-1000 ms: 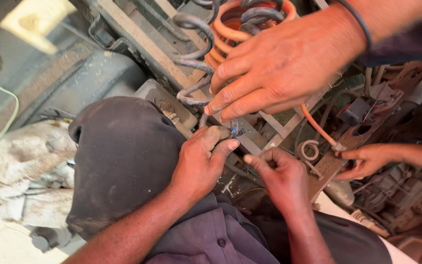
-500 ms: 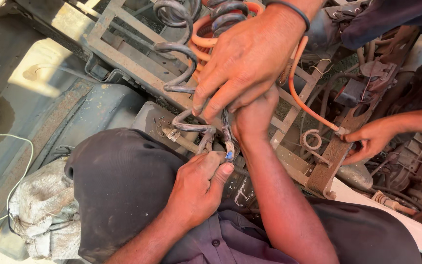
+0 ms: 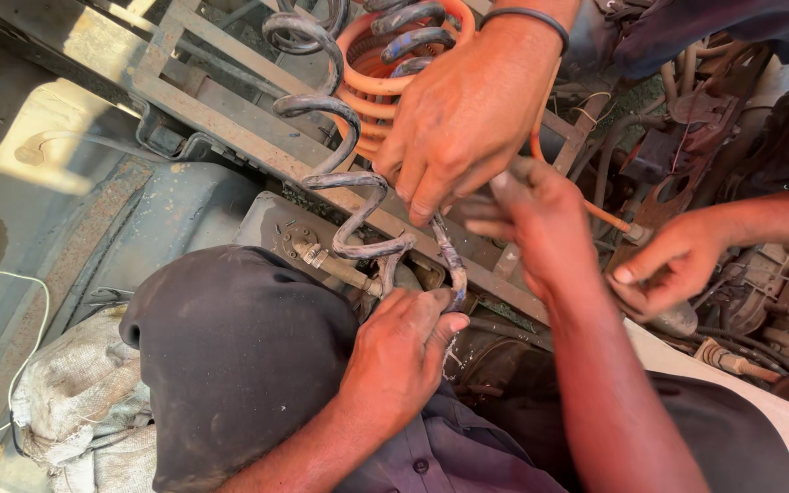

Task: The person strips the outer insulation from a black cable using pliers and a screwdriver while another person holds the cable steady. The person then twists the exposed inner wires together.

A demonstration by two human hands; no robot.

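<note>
My left hand [image 3: 404,351] is closed around the lower end of a dark coiled hose [image 3: 358,196], thumb against its tip, just above my dark-clothed knee [image 3: 239,356]. My right hand [image 3: 541,224] reaches up to the rusty metal frame [image 3: 230,128]. Its greasy fingers are curled just under a co-worker's hand [image 3: 472,110]; whether they grip anything is hidden. That hand, with a black wristband, rests on the dark hose and an orange coiled hose [image 3: 367,82]. A second co-worker hand [image 3: 668,260] at the right pinches the orange hose's end fitting.
Grimy vehicle parts, pipes and brackets [image 3: 760,283] crowd the right side. A dirty sack [image 3: 75,402] and a thin white cord [image 3: 2,283] lie at the lower left. A grey metal housing [image 3: 184,210] sits beside my knee.
My right hand has risen from beside my left hand up to the frame under the co-worker's hand. My left hand stays on the dark hose end.
</note>
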